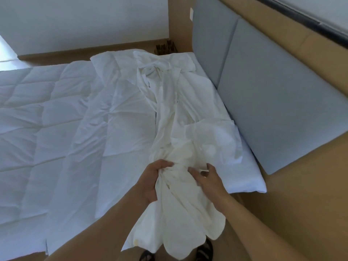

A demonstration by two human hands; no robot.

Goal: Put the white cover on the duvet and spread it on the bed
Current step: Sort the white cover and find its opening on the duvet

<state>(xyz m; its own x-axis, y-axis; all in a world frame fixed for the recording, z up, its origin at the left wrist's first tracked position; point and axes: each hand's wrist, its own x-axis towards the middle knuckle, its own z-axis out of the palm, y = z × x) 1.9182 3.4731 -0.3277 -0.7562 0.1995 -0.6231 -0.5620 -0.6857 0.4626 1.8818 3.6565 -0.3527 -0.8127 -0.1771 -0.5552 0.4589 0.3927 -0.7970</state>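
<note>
Cover (178,129), bunched on the duvet (66,119), is clutched by the left hand (152,181) and apparently pinched by the right hand (205,178).

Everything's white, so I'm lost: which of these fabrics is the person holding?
The crumpled cream cover, gripped by the left hand and right hand; the quilted duvet lies flat, unheld.
</note>
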